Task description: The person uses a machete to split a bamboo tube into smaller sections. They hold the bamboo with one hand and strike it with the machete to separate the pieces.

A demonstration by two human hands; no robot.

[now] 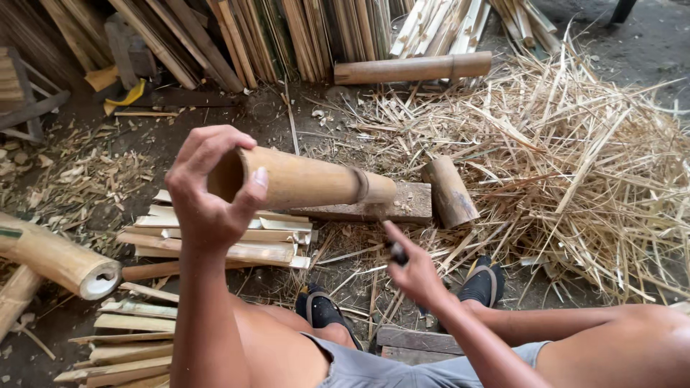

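Note:
My left hand [208, 194] grips the open end of a hollow bamboo tube [309, 181], holding it nearly level with its far end resting on a flat wooden block [410, 205] on the ground. My right hand [413, 269] is closed around a dark handle [396, 251] of a tool whose working end is hidden, just below and in front of the tube. My bare legs and black sandals [480, 282] are beneath the hands.
A short bamboo piece [450, 191] lies by the block. Split bamboo slats [237, 241] are stacked on the left, another bamboo tube [61, 260] at far left. A heap of shavings [575, 165] fills the right. Bamboo strips and a long tube [413, 69] lie at the back.

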